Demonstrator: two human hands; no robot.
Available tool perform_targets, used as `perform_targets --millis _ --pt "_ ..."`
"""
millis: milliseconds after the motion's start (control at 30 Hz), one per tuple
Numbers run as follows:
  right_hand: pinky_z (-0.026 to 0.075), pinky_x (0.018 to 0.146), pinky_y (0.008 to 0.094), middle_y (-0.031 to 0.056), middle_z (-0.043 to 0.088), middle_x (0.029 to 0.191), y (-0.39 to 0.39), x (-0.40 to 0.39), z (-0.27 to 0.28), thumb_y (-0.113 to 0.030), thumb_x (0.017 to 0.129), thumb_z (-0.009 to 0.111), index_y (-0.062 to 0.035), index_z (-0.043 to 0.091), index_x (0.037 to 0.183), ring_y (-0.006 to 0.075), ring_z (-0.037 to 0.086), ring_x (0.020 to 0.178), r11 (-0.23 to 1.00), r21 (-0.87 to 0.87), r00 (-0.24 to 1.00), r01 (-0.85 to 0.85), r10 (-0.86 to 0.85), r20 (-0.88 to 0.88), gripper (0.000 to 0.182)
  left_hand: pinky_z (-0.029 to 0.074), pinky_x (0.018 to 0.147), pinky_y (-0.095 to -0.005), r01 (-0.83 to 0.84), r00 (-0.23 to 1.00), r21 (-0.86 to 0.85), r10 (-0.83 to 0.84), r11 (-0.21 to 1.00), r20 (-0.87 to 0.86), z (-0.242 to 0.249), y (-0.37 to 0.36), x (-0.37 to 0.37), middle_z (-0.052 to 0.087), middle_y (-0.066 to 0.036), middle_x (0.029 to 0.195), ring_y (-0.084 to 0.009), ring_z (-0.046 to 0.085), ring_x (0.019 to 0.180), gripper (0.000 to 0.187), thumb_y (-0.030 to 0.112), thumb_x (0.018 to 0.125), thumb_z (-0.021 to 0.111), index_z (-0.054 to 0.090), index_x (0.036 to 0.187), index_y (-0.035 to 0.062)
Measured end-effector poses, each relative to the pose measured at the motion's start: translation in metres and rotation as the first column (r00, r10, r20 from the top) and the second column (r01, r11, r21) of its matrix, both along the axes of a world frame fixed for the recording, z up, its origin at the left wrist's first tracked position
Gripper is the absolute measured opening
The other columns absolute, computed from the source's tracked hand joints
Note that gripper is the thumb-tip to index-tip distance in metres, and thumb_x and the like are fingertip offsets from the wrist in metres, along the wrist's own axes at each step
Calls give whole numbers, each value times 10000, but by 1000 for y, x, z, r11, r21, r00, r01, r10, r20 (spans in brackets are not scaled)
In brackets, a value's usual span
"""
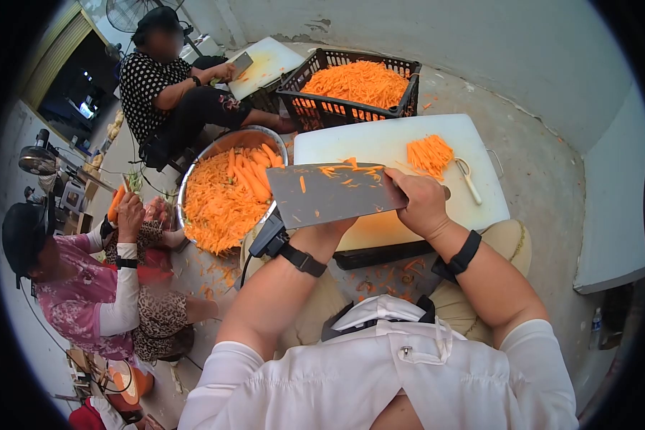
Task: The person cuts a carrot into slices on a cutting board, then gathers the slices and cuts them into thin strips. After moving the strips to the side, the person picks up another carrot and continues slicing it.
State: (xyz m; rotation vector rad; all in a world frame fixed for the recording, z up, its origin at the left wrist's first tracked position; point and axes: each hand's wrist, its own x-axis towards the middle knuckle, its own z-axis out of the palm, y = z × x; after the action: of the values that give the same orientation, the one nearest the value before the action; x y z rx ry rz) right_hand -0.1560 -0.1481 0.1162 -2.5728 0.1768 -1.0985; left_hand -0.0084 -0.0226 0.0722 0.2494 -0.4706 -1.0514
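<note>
My right hand (423, 204) is closed around the handle of a cleaver (330, 199), whose broad blade is held tilted above the cutting board, with carrot shreds stuck to it. Behind the blade, my left hand (337, 228) is mostly hidden, so its fingers do not show. On the white cutting board (358, 140) lies a pile of carrot strips (430, 155) near the far right. Beside that pile is a white-handled peeler (469, 180). Some orange shows on the board below the blade.
A metal basin (283, 143) of shredded and whole carrots stands left of the board. Beyond it is a black crate (337, 107) of shredded carrot. One co-worker (154, 86) holds a knife at another board; a second co-worker (93, 287) holds a carrot. Scraps litter the floor.
</note>
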Motion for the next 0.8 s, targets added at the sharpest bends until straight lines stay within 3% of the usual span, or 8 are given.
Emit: perform_targets --millis 100,167,200,267,300,533,633,800 --pt "471 585 362 105 619 735 -3 -1 -1 4 666 600 -104 594 1046 276 609 680 998 50 998 26 -23 -54 395 443 923 -369 70 998 -91 -70 993 10 22 1 -9 573 -110 1154 -233 536 1076 436 354 874 531 516 1192 57" --pt "473 581 364 109 624 744 -9 0 -4 -7 687 598 -107 599 1040 283 612 683 996 51 994 73 -69 -84 367 488 775 -293 -43 980 211 83 977 -182 38 1 -17 601 -88 1021 -180 564 936 307 218 847 584 557 1100 47" --pt "476 578 366 114 629 753 -12 0 -6 -19 708 596 -109 603 1035 291 614 686 992 49 987 120 -114 -113 339 488 775 -293 -43 980 211 83 976 -183 34 0 -13 601 -88 1021 -180 564 936 307 218 847 584 557 1100 47" --pt "476 584 378 110 626 737 -18 1 -9 -29 698 595 -123 600 1025 293 613 681 973 122 970 196 -174 -167 341 447 644 -235 169 961 -40 -174 985 -216 31 -2 -7 582 -44 902 -126 520 746 187 83 811 589 551 993 68" --pt "476 591 389 107 624 721 -20 1 -11 -38 687 595 -137 598 1016 296 612 677 943 188 947 273 -230 -223 343 400 595 -234 80 970 119 -50 990 -238 39 -1 -11 562 -30 825 -112 446 654 137 38 793 569 538 919 81" --pt "477 580 378 109 625 722 -14 -4 -2 -39 678 611 -150 603 1027 296 610 664 964 225 986 143 -119 -118 367 449 667 -240 -98 983 170 122 980 -136 34 -2 -9 571 -11 868 -125 521 767 195 64 768 627 572 955 62" --pt "482 575 345 116 640 780 -2 -5 7 -20 720 621 -100 615 1010 282 624 671 988 147 999 39 -34 -35 301 480 877 -339 -108 994 45 107 993 29 21 -3 -6 592 -74 1081 -229 567 1024 317 179 811 633 532 1090 70" --pt "428 605 342 54 641 770 8 -7 10 -34 639 629 -96 599 1040 234 604 685 998 33 998 -57 56 8 407 475 883 -309 -72 996 96 66 993 62 31 9 -6 555 -95 1073 -193 563 1013 348 260 886 539 464 1149 44"
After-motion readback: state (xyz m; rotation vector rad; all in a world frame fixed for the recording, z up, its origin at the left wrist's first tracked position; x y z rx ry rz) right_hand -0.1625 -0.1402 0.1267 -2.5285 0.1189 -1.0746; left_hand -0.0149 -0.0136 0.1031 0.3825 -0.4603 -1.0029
